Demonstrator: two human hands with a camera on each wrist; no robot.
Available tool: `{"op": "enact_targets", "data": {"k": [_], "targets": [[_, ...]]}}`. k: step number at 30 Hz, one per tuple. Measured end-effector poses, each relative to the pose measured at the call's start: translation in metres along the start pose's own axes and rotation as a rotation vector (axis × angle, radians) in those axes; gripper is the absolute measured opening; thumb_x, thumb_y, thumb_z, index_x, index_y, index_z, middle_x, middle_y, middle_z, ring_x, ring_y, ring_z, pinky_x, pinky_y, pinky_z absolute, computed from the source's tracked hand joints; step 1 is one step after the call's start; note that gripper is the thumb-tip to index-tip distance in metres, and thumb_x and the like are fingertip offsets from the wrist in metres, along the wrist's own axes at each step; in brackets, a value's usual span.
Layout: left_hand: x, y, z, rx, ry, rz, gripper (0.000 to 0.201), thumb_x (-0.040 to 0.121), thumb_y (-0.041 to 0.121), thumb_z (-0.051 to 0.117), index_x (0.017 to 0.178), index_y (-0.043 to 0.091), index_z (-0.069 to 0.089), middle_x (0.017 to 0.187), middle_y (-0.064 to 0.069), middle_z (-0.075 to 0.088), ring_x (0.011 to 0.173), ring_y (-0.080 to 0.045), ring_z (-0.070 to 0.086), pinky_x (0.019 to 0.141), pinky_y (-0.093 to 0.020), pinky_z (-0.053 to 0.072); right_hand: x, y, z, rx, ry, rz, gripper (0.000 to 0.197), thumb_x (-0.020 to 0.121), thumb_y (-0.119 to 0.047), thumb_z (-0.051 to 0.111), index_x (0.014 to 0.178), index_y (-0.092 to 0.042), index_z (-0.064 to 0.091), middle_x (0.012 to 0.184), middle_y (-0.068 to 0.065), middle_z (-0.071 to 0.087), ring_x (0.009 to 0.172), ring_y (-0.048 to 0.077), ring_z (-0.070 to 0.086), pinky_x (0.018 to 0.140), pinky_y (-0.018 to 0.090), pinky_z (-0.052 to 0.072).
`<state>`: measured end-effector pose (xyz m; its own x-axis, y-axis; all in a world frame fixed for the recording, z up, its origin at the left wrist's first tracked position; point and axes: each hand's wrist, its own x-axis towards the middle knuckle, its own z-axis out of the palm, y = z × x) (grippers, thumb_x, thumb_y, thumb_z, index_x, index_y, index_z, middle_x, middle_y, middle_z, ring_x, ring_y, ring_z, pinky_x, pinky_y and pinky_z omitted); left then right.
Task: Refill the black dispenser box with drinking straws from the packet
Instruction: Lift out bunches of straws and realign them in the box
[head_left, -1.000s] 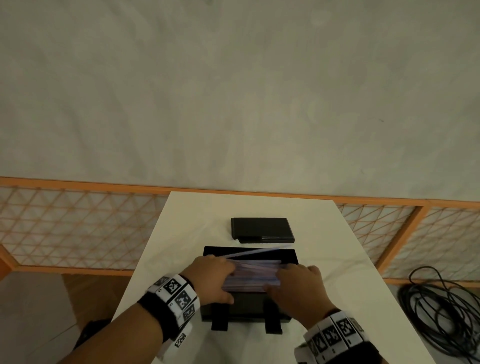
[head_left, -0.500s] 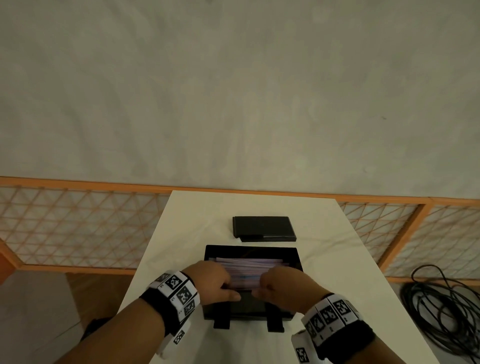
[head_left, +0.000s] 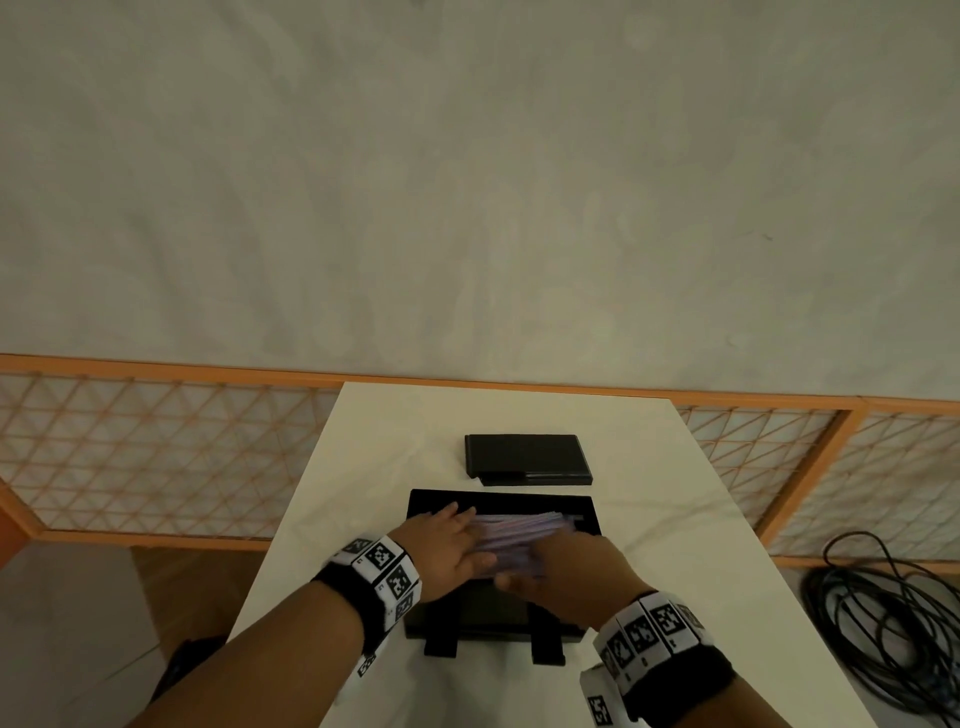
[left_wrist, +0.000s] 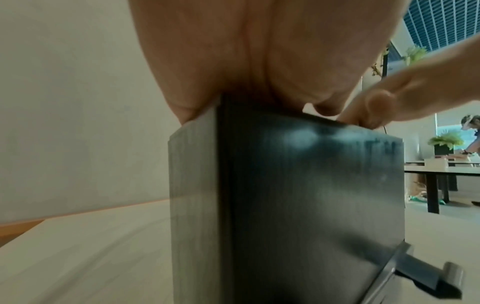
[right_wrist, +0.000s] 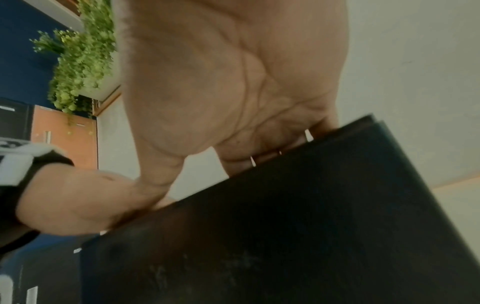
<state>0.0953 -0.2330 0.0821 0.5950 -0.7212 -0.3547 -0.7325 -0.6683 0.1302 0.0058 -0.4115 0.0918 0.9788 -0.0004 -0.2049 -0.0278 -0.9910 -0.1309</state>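
Note:
The black dispenser box (head_left: 571, 618) stands open-topped near the table's front edge, and a bundle of pale purple-white drinking straws (head_left: 511, 532) lies inside its opening. My left hand (head_left: 451, 540) lies over the bundle's left end, fingers straight and flat on the straws, thumb at the near side. My right hand (head_left: 563, 564) covers the right end with its fingers bent down into the box round the straws and its thumb at the near rim. Both wrist views show the box wall (left_wrist: 311, 195) (right_wrist: 285, 236) hiding the fingertips. No packet is in view.
The box's black lid (head_left: 527, 457) lies flat just behind it. The white table (head_left: 675, 519) is narrow, with an orange lattice rail (head_left: 156, 457) beyond its far and side edges. Coiled black cable (head_left: 893, 623) lies on the floor at the right.
Both hands have lowered the straw bundle from above the rim into the box. My left fingers have stretched out flat across the straws. My right hand has shifted left over the bundle.

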Motion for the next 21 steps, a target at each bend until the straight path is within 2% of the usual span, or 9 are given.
{"op": "enact_targets", "data": {"k": [2,5,8,9,11,14,17,19,21], "targets": [[0.0,0.0,0.001,0.043,-0.012,0.015,0.086,0.082,0.072,-0.001,0.148,0.023,0.024,0.158,-0.001,0.02,0.147,-0.022,0.013,0.119,-0.041,0.013,0.001,-0.001,-0.005,0.096,0.096,0.087,0.07,0.074,-0.081,0.034,0.098,-0.022,0.063,0.095,-0.002,0.066,0.085,0.014,0.062,0.074,0.027,0.051],[0.0,0.002,0.001,0.111,-0.027,0.051,0.061,0.096,0.056,0.011,0.147,0.027,0.028,0.157,-0.004,0.024,0.144,-0.022,0.023,0.117,-0.042,0.017,0.01,0.005,0.004,0.204,0.119,0.161,0.082,0.08,-0.075,0.032,0.133,-0.013,0.044,0.144,0.01,0.04,0.127,0.024,0.045,0.102,0.034,0.041],[-0.002,0.0,-0.001,0.065,-0.041,0.05,0.057,0.097,0.055,0.014,0.142,0.029,0.038,0.152,-0.005,0.034,0.136,-0.026,0.037,0.112,-0.042,0.03,0.015,0.001,0.015,0.195,0.037,0.204,0.105,0.07,-0.083,0.014,0.146,-0.01,0.024,0.158,0.016,0.006,0.139,0.029,0.031,0.109,0.039,0.035],[-0.001,-0.002,0.0,0.033,-0.017,0.061,0.064,0.094,0.061,0.011,0.138,0.028,0.043,0.149,-0.004,0.04,0.132,-0.025,0.042,0.109,-0.04,0.035,0.017,0.002,0.02,0.194,0.028,0.211,0.112,0.064,-0.087,0.006,0.143,-0.011,0.03,0.156,0.018,0.013,0.134,0.03,0.038,0.106,0.04,0.039],[-0.001,-0.007,0.002,-0.02,0.063,0.101,0.099,0.072,0.081,-0.007,0.134,0.027,0.049,0.144,-0.004,0.046,0.127,-0.024,0.048,0.106,-0.037,0.039,0.019,0.002,0.027,0.215,0.022,0.202,0.113,0.059,-0.091,0.0,0.127,-0.015,0.048,0.135,0.014,0.049,0.114,0.024,0.056,0.093,0.038,0.049],[0.0,-0.01,0.005,0.004,0.107,0.083,0.128,0.049,0.084,-0.025,0.14,0.022,0.04,0.154,-0.007,0.031,0.14,-0.025,0.033,0.114,-0.035,0.029,0.017,0.001,0.026,0.22,0.072,0.197,0.073,0.078,-0.079,0.025,0.1,-0.019,0.062,0.101,0.002,0.063,0.089,0.016,0.061,0.078,0.032,0.053],[0.001,-0.006,0.007,0.053,0.057,0.013,0.132,0.044,0.084,-0.03,0.15,0.019,0.016,0.159,-0.009,0.015,0.146,-0.024,0.02,0.119,-0.037,0.019,0.018,0.004,0.028,0.286,0.122,0.246,0.055,0.083,-0.066,0.043,0.107,-0.02,0.063,0.121,0.004,0.055,0.105,0.018,0.056,0.091,0.034,0.05],[0.003,-0.003,0.009,0.055,0.029,-0.035,0.111,0.064,0.081,-0.021,0.151,0.02,0.007,0.16,-0.009,0.012,0.146,-0.024,0.017,0.12,-0.037,0.015,0.022,0.005,0.026,0.354,0.097,0.315,0.058,0.081,-0.057,0.054,0.123,-0.018,0.052,0.144,0.014,0.036,0.123,0.027,0.047,0.102,0.035,0.043],[0.004,0.0,0.009,0.091,0.007,-0.068,0.08,0.088,0.068,0.003,0.151,0.018,0.013,0.16,-0.008,0.011,0.147,-0.023,0.016,0.12,-0.038,0.013,0.027,0.004,0.019,0.507,0.073,0.405,0.062,0.079,-0.043,0.062,0.129,-0.012,0.042,0.15,0.019,0.021,0.123,0.031,0.047,0.102,0.036,0.042]]}}
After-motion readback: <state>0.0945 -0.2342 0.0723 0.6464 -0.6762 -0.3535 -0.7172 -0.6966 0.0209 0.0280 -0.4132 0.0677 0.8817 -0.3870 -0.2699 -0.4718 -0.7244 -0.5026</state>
